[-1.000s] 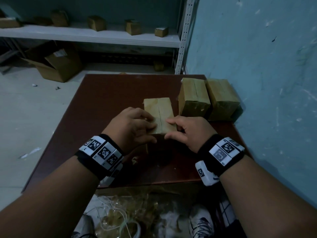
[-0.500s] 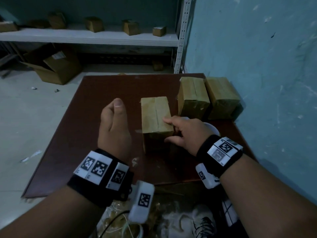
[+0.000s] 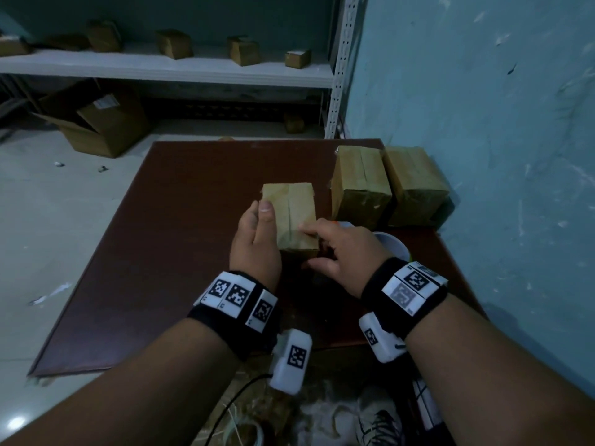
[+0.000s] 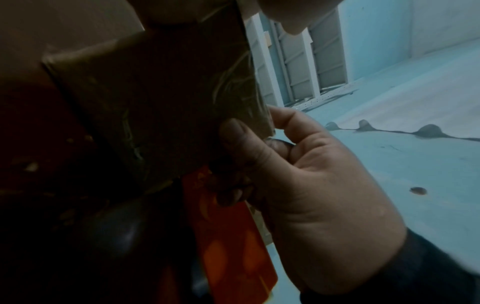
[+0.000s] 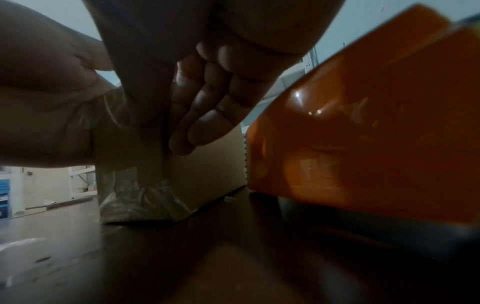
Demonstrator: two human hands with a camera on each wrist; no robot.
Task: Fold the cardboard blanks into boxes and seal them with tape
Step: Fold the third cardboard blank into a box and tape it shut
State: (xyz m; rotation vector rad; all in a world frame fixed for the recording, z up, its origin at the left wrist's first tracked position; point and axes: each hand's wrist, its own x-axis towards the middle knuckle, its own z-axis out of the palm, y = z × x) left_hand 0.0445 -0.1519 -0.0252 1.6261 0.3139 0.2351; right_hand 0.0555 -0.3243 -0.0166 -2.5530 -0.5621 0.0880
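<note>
The small cardboard box [image 3: 289, 215] stands upright on the brown table [image 3: 167, 252], just left of two finished taped boxes [image 3: 359, 185] that sit against the blue wall [image 3: 483, 123]. Clear tape already runs over its top seam and down its near end, crinkled near the bottom in the right wrist view. The left hand [image 3: 254, 239] clasps the box's left side, thumb up over the top edge and fingers flat against the wall of the box. The right hand [image 3: 341, 249] holds the near right corner, forefinger lying on the top and thumb pressing the near face. An orange tape dispenser [image 5: 363, 127] lies just right of the box, behind the right hand.

The risk, as I judge it, lies in the tape: the creased end may lift if it is not rubbed flat, leaving the seam loose. Squeezing the light, empty box from both sides could also dent its walls or skew it, and sliding it rightward could knock the dispenser or the finished boxes.
</note>
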